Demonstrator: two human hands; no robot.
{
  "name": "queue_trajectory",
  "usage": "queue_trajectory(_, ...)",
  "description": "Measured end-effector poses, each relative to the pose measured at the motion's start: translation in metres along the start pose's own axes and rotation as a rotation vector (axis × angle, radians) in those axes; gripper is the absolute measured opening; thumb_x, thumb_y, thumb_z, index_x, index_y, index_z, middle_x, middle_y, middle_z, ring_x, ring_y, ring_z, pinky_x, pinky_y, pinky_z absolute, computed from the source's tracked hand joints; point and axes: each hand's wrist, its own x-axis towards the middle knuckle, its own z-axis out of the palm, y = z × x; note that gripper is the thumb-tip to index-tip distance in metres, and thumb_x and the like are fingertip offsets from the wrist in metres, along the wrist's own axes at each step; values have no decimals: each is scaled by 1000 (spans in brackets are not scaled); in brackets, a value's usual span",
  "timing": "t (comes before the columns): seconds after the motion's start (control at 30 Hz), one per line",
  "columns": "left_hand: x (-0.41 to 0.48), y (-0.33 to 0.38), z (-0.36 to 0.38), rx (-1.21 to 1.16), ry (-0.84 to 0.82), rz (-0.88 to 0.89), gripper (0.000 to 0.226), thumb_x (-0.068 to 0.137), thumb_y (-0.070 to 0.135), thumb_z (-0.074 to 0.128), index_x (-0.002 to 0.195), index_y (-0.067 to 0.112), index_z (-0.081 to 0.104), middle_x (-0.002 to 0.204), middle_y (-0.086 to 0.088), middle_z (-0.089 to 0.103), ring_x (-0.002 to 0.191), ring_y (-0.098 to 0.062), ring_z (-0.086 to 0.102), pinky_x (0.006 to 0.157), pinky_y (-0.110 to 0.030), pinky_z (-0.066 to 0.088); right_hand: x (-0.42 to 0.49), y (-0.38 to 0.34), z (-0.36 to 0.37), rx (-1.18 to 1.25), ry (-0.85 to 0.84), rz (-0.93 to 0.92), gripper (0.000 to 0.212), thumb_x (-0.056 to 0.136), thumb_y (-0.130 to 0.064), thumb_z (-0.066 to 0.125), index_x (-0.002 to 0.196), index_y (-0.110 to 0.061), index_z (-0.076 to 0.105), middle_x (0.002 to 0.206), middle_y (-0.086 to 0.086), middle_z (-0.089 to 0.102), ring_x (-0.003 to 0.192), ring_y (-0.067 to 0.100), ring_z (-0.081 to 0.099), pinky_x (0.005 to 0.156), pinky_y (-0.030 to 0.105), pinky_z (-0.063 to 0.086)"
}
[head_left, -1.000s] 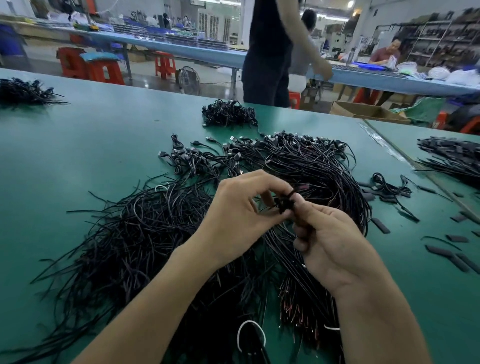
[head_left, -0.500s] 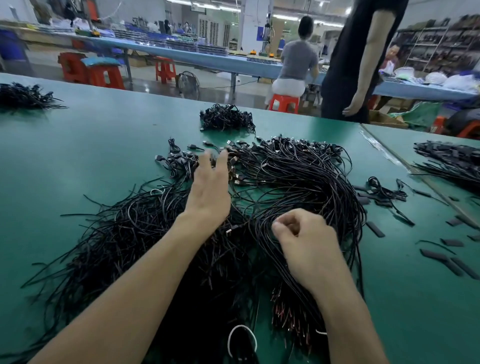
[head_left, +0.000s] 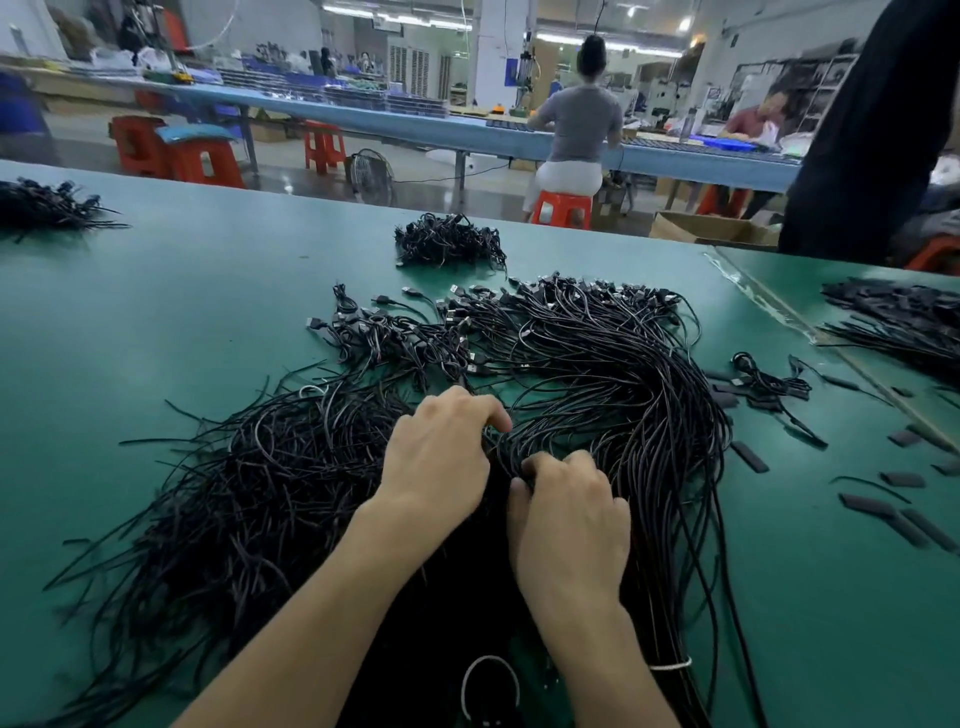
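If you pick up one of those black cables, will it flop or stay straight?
Probably flop: the cables lie in loose curves on the table. Likely light, since each is thin. It may drag neighbours along, as they look tangled under the left hand and right hand.

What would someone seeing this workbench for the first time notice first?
The sprawling heap of black cables dominates the middle of the green table, its plug ends fanned toward the far side. Nearest the camera, the left hand and right hand sit side by side on it, fingers curled into the strands. A small bundle lies apart behind the heap, and short black strips are scattered to its right.
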Motion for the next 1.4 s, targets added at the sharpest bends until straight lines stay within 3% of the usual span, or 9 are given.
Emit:
queue_trajectory(0.2, 1, -4, -1, -289, -112, 262, 69, 78, -11, 53, 128, 35, 63, 123, 12, 55, 118, -12, 45, 104, -33, 37, 8, 3, -21, 670, -20, -187, 22, 101, -12, 52, 106, -23, 70, 96, -6, 69, 84, 5, 63, 72, 13, 47)
queue_trajectory(0.33, 6, -7, 4, -426, -43, 277, 14, 93, 6, 62, 99, 16, 71, 115, 14, 60, 114, -6, 53, 101, -39, 44, 10, 10, -41, 739, 38, -226, 17, 98, -16, 58, 95, -28, 71, 91, -13, 68, 84, -6, 60, 71, 2, 40)
queue_trajectory(0.47, 5, -4, -1, -328, 51, 193, 18, 95, 40, 59, 85, 24, 60, 115, 15, 61, 105, -8, 59, 87, -25, 46, 13, 24, -53, 695, 243, -141, 18, 90, -35, 69, 77, -24, 69, 71, -9, 63, 63, 3, 57, 57, 8, 38)
queue_trajectory(0.6, 2, 6, -16, -396, 350, 151, 35, 89, 29, 70, 61, 16, 53, 55, 2, 55, 48, -5, 45, 50, -14, 38, 16, 35, -62, 695, 474, -69, 20, 91, -35, 68, 75, -26, 62, 69, -7, 61, 61, -2, 56, 52, 5, 39)
queue_trajectory(0.87, -5, 12, -51, -598, 777, 67, 36, 84, 28, 79, 66, 21, 49, 55, 10, 48, 47, 0, 44, 46, -8, 35, 29, 68, -46, 661, 534, 252, 26, 97, -28, 61, 76, -14, 53, 67, -8, 52, 65, 22, 53, 57, 32, 33)
queue_trajectory(1.1, -7, 19, -44, -61, 382, 298, 58, 101, 55, 32, 55, 22, 43, 45, 14, 38, 35, -2, 37, 39, -22, 36, 19, 53, -57, 364, 169, 8, 31, 101, -29, 52, 131, -29, 60, 130, -5, 60, 116, 10, 52, 106, 28, 38)
queue_trajectory(1.2, -11, 17, -34, 158, 160, 248, 58, 101, 61, 25, 62, 21, 43, 57, 10, 48, 49, -17, 53, 51, -32, 47, 13, 33, -72, 694, 139, -208, 37, 104, -46, 36, 134, -38, 56, 116, -24, 66, 99, -14, 55, 86, -2, 34)
queue_trajectory(1.33, -11, 17, -25, 264, -20, 221, 32, 99, 45, 39, 84, 24, 58, 63, 7, 42, 66, -26, 59, 59, -33, 41, 4, 18, -73, 729, -113, -258, 67, 88, -79, 24, 96, -30, 69, 85, -20, 68, 80, -10, 61, 65, 8, 45)
queue_trajectory(1.4, -14, 23, -24, 208, -33, 214, 16, 92, 34, 47, 90, 26, 61, 62, 8, 41, 63, -24, 55, 55, -31, 37, 3, 15, -66, 606, -153, -250, 46, 88, -69, 40, 104, -35, 67, 94, -22, 59, 83, -15, 54, 64, 3, 42)
